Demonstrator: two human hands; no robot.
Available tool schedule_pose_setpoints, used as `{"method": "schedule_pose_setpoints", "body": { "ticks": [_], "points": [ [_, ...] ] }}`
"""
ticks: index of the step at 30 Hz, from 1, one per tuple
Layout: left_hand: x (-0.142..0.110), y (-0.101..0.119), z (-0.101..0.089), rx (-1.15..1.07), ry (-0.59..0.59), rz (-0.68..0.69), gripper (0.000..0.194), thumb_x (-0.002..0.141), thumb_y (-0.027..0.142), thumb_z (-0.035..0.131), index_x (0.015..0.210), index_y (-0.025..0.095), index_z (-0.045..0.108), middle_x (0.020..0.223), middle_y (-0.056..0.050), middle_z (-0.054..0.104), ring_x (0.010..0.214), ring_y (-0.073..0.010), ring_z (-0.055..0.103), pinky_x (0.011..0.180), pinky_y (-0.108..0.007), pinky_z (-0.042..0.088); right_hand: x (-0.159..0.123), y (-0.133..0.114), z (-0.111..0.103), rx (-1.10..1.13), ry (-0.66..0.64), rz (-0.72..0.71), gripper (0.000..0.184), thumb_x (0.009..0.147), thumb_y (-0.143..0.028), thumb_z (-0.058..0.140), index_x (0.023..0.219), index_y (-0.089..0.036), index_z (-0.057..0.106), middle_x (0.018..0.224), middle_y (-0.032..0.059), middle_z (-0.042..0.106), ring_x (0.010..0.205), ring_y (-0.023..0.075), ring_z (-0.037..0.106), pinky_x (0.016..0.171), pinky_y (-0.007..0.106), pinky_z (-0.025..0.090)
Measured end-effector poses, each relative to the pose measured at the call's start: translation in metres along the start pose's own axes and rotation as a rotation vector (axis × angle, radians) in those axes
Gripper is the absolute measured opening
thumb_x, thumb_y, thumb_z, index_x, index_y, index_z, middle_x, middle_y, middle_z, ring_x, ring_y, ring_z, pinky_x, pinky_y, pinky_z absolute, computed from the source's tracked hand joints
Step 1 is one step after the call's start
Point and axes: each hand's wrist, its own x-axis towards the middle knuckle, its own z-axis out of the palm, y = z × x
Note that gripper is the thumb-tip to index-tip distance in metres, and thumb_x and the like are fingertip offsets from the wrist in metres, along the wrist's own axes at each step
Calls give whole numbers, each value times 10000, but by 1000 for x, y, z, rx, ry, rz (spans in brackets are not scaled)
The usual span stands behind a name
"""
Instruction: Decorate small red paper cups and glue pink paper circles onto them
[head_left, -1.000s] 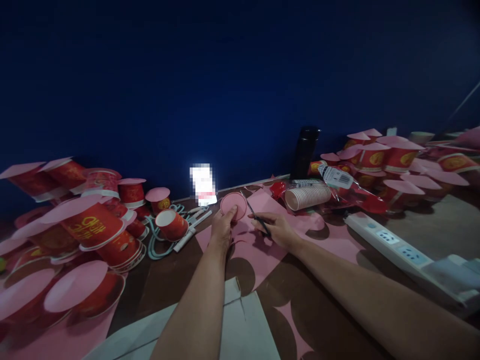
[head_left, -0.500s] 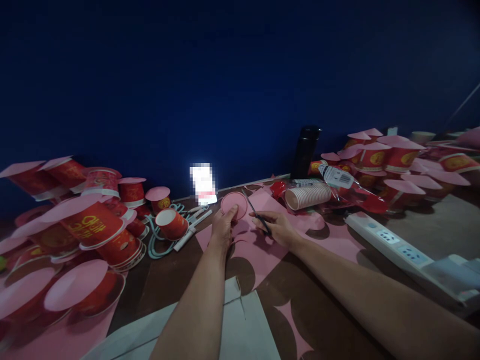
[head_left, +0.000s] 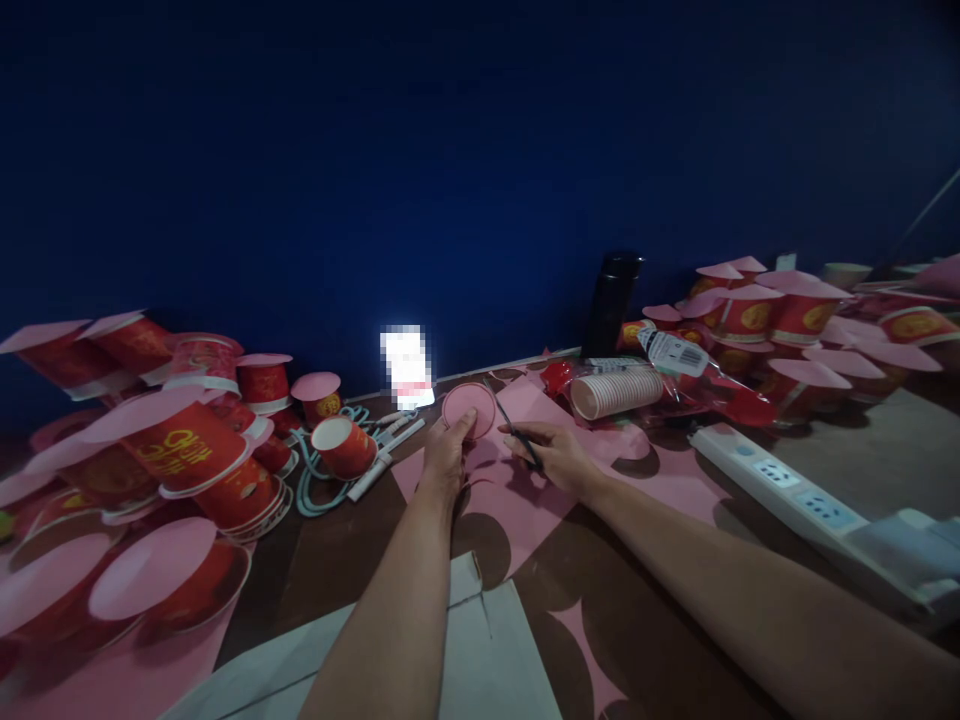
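Observation:
My left hand (head_left: 444, 455) pinches a round pink paper disc (head_left: 468, 408), holding it up near the middle of the table. My right hand (head_left: 553, 452) is closed round the handles of dark scissors (head_left: 514, 430), whose blades point up towards the disc's right edge. Both hands hover over a pink paper sheet (head_left: 517, 490) with round holes cut out of it, lying on the dark brown table.
Piles of red paper cups with pink disc lids lie at the left (head_left: 180, 450) and back right (head_left: 795, 315). A sleeve of stacked cups (head_left: 619, 390), a black bottle (head_left: 611, 300), a white power strip (head_left: 780, 475), markers (head_left: 386, 450), a teal cord and a glowing phone (head_left: 406, 368) lie around.
The hands, disc and scissors stay almost still; the scissors blades have shifted only slightly against the disc's edge.

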Motion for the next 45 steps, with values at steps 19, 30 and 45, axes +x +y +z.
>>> {"method": "schedule_pose_setpoints", "body": {
  "ticks": [19, 30, 45],
  "points": [
    [0, 0, 1, -38, 31, -2, 435, 527, 379, 832, 837, 137, 646, 664, 15, 620, 514, -77, 521, 494, -212, 370, -1, 0, 0, 28, 9, 15, 592, 610, -441, 771, 1079, -87, 700, 566, -20, 554, 448, 65, 443, 367, 188, 305],
    [2, 1, 0, -68, 54, -9, 418, 498, 372, 848, 755, 139, 614, 607, 45, 563, 477, -53, 477, 471, -199, 353, 1, 4, 0, 25, 4, 5, 590, 615, -464, 766, 1070, -93, 702, 573, -14, 556, 449, 68, 444, 352, 177, 291],
    [3, 1, -1, -109, 46, -11, 403, 500, 344, 852, 734, 141, 594, 620, 49, 554, 501, -55, 481, 467, -198, 354, 1, 4, 0, 36, 9, 3, 563, 616, -453, 777, 1052, -103, 714, 573, -12, 560, 465, 70, 450, 399, 197, 294]
  ]
}}
